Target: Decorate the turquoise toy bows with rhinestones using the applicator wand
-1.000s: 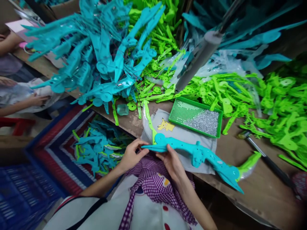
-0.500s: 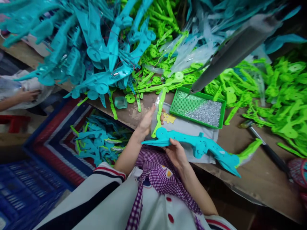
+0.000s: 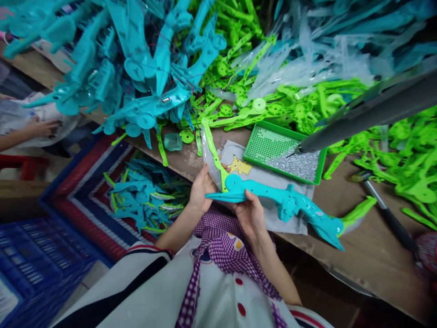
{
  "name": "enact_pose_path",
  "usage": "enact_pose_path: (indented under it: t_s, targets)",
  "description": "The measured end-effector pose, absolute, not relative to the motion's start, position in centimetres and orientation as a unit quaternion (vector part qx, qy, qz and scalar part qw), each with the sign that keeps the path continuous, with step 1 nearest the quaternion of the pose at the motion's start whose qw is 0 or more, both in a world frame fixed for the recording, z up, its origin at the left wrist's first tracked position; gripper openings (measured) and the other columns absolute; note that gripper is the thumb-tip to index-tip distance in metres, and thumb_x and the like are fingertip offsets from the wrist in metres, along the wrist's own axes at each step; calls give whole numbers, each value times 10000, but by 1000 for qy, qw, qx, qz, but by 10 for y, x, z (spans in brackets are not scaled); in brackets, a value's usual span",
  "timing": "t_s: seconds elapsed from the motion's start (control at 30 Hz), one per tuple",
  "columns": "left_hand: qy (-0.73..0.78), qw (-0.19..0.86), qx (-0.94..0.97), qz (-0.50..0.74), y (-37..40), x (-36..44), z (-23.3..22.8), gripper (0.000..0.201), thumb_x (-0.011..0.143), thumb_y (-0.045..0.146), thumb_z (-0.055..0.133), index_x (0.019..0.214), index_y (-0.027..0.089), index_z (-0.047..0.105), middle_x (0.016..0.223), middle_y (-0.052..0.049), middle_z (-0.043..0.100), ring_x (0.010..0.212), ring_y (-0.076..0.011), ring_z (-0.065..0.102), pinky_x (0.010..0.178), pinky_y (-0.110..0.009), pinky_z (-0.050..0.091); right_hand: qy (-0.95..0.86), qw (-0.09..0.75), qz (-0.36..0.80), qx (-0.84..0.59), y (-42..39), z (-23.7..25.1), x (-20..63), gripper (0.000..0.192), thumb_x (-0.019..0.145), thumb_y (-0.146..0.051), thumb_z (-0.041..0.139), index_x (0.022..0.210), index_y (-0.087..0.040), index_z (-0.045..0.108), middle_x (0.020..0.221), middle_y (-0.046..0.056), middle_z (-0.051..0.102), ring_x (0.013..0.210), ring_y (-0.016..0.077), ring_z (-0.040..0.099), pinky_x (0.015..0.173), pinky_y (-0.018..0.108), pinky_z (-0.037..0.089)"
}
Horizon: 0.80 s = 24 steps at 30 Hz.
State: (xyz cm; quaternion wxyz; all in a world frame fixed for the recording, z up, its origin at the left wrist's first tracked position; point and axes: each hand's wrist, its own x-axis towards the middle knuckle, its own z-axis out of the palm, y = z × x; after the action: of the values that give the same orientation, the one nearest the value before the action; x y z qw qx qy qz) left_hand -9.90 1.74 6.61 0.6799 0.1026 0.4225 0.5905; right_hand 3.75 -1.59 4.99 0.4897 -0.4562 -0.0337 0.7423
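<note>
A long teal plastic toy part (image 3: 266,191) lies sideways before me, low over the grey cloth. My right hand (image 3: 251,212) grips its underside near the left half, thumb on top. At its round left end sits a lime-green plastic strip (image 3: 214,150) with a clear film-like piece along it, pointing up and left. My left hand (image 3: 201,189) holds this strip near the joint, its fingertips showing behind. Another green piece (image 3: 360,214) sticks out of the teal part's right end. Above the screw tray hangs a grey electric screwdriver (image 3: 355,118), its tip over the screws.
A green tray (image 3: 251,157) of silver screws rests on the cloth (image 3: 297,224). Piles of teal parts (image 3: 143,68) and green strips (image 3: 300,107) crowd the back. A hammer (image 3: 387,212) lies right. Finished-looking pieces (image 3: 136,196) fill a space lower left. Another person's hand (image 3: 44,127) shows far left.
The green strip has swung left at its joint with the teal part, and my left hand moved slightly down with it. The hanging screwdriver has swung right and lower over the tray.
</note>
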Motion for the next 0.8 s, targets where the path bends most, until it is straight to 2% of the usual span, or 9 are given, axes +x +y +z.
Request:
enact_pose_path:
  t_s: [0.2,0.37,0.5,0.67,0.73,0.8]
  targets:
    - [459,647,65,605,15,-94,67,484,809,556,753,1098,172,700,949,-60,774,952,-223,748,841,-320,605,-34,504,726,-467,-19,51,34,431,694,-359,772,1094,-216,701,952,41,796,1105,291,710,938,488,615]
    - [467,627,89,618,15,-90,66,508,706,571,841,976,162,710,852,-47,764,934,-244,752,839,-336,604,-29,500,720,-480,-21,51,32,413,683,-385,776,1051,-213,699,926,39,794,1054,290,724,907,482,628]
    - [483,621,80,613,17,-86,64,479,727,548,836,979,162,705,833,-43,757,921,-242,752,837,-343,600,-39,494,725,-479,-21,48,36,388,700,-422,770,1016,-212,691,909,42,789,1047,284,724,859,453,642]
    - [475,628,90,609,16,-86,62,439,768,531,810,995,171,705,865,-38,758,884,-205,745,827,-324,592,-67,404,800,-439,-21,41,48,456,729,-554,747,1011,-200,692,894,57,783,851,239,747,625,327,633]
    - [476,627,91,610,15,-87,61,430,776,527,805,1001,174,706,880,-37,760,865,-195,743,818,-316,587,-87,367,824,-422,-21,39,50,497,731,-614,719,947,-167,705,803,83,767,775,237,738,520,286,586]
    - [479,623,88,612,15,-87,61,429,770,523,809,999,174,707,884,-38,761,867,-197,743,824,-319,583,-107,379,814,-426,-22,36,48,491,729,-628,705,844,-150,705,681,89,728,689,228,717,447,261,532]
